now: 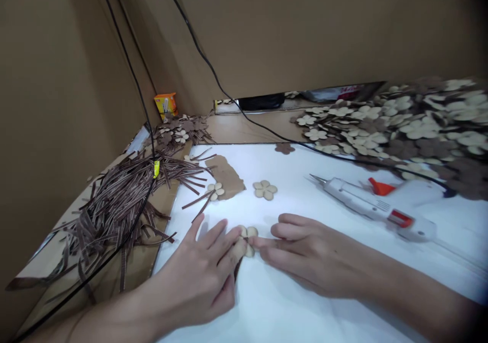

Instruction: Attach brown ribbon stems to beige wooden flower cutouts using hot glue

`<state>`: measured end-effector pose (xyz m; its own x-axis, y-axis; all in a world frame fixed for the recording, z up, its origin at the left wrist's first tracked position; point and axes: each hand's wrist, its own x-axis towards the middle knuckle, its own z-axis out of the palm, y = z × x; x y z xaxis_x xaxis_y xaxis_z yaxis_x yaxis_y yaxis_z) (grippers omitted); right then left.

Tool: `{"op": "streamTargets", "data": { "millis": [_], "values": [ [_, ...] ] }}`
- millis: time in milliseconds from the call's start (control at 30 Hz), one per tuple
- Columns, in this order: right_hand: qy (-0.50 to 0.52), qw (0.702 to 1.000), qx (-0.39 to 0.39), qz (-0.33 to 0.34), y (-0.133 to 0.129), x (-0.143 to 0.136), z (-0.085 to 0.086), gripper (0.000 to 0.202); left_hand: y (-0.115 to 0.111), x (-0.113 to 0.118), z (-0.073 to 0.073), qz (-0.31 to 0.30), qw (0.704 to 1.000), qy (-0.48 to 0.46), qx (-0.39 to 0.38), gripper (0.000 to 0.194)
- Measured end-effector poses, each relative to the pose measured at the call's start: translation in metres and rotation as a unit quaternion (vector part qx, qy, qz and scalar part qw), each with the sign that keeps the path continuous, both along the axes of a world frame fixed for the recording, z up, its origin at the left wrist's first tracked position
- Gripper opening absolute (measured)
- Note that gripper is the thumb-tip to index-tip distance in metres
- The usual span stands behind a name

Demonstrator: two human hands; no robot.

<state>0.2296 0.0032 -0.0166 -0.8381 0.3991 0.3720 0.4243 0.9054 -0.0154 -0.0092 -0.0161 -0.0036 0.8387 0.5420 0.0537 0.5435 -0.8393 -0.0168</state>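
Observation:
A small beige flower cut-out [249, 232] with rounded petals lies between my two hands, low in the middle of the white board. My left hand [208, 261] has its thumb and index finger closed on the flower's left side, its other fingers stretched over the board. From the right, my right hand [308, 251] presses its fingertips against the flower's centre and right edge, its remaining fingers bent. Part of a dark brown strip [237, 269] shows below the flower, mostly hidden by the left hand. Beyond them lies another beige flower [265, 190].
A white glue gun [366, 200] lies to the right, nozzle pointing left. Brown strips [129, 195] pile up on the left. Beige and brown flowers [404, 124] heap at the back right. A torn cardboard piece [226, 176] lies ahead; a black cable [267, 129] crosses the back.

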Motion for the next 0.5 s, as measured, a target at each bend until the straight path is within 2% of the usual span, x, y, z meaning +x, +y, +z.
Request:
{"op": "streamTargets", "data": {
  "millis": [133, 333, 500],
  "values": [
    [-0.012, 1.0, -0.008, -0.02, -0.003, -0.002, -0.004, 0.028, 0.002, 0.0, -0.001, -0.007, 1.0, 0.011, 0.016, 0.046],
    [-0.029, 0.996, -0.061, -0.059, -0.011, -0.003, -0.007, 0.026, 0.003, -0.002, -0.001, 0.009, 1.0, -0.01, 0.004, 0.043],
    [-0.041, 0.995, -0.056, -0.077, -0.015, -0.006, -0.008, 0.023, 0.002, 0.0, 0.0, -0.002, 1.0, -0.001, 0.01, 0.047]
  ]
}}
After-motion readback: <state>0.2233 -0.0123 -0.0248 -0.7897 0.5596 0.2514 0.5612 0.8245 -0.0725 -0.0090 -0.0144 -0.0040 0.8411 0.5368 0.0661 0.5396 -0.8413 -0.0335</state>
